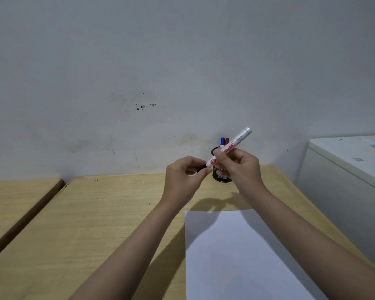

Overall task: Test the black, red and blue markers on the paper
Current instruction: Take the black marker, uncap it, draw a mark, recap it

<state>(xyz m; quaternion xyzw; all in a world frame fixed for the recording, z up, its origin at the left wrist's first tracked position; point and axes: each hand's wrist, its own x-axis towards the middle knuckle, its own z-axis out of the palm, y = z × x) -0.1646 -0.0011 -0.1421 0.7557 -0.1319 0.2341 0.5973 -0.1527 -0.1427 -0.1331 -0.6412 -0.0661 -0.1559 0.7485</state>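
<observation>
We hold the black marker (227, 148) up in front of the mesh cup (220, 169), well above the paper (247, 252); our right hand (240, 167) is closed around its white barrel, and our left hand (183, 176) pinches the dark cap (201, 168) at the lower end. The cap looks seated, though our fingers hide most of the joint, so we cannot be sure it has not started to part. The blue marker (222, 142) and red marker (227, 141) stand in the cup just behind our hands. The risks, as we judge them: a sharp tug could free the cap suddenly and swing a knuckle into the cup, tipping it; the bared tip could smear our fingers; the loose cap could roll off the table (95, 224) if we set it down carelessly near the paper.
</observation>
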